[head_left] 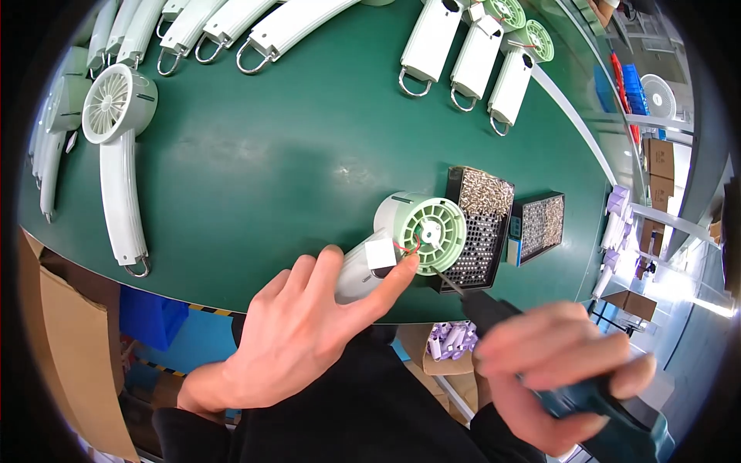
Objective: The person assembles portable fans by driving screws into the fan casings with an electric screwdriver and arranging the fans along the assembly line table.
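A white and pale green handheld fan lies near the front edge of the green table, its round slotted head facing up. Red wires run from the white handle into the head. My left hand rests over the handle and holds it, with the index fingertip pressed beside the wires at the head's rim. In my right hand, blurred by motion, is a dark teal electric screwdriver. Its thin bit points at the lower rim of the fan head; whether it touches a screw cannot be made out.
Right of the fan stands a black screw tray full of small screws, with a smaller screw box beside it. More fans lie at the left and along the far side. A cardboard box stands below the table at left.
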`<state>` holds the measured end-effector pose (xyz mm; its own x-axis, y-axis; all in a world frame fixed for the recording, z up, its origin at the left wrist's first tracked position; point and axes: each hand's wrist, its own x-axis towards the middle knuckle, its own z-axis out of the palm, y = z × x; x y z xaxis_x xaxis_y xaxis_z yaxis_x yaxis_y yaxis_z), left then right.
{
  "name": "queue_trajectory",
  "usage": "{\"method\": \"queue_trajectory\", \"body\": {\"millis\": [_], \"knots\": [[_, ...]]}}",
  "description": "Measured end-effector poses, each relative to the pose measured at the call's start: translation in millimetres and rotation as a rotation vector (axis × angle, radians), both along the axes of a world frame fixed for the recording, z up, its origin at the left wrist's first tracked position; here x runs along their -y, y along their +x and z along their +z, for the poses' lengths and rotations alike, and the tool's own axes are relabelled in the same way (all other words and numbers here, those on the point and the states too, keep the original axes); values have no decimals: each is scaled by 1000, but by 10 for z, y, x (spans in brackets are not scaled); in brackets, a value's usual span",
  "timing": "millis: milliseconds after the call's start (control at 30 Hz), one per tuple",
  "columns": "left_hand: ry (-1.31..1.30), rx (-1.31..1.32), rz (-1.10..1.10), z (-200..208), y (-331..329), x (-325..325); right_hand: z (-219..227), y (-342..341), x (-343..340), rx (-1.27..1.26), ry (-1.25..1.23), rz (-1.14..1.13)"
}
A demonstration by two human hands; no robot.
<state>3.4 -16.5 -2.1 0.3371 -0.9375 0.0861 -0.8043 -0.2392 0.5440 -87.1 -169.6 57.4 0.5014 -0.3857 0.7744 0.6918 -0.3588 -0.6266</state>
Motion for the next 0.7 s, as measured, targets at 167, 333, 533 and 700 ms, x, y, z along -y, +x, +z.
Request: {"method": "queue_trajectory", "body": {"millis": [167,333,533,700], "knots": [[-34,22,-6,27,-8,30,26,-303,111,-157,98,-202],[0,-2,16,34,-17,39,-115,-402,168,-336,169,-216],[4,-4,12,37,-25,58,-159,-391,188,-359,207,-258],[5,-16,11,32,-32,60,-162,-407,213,-351,187,-219]]}}
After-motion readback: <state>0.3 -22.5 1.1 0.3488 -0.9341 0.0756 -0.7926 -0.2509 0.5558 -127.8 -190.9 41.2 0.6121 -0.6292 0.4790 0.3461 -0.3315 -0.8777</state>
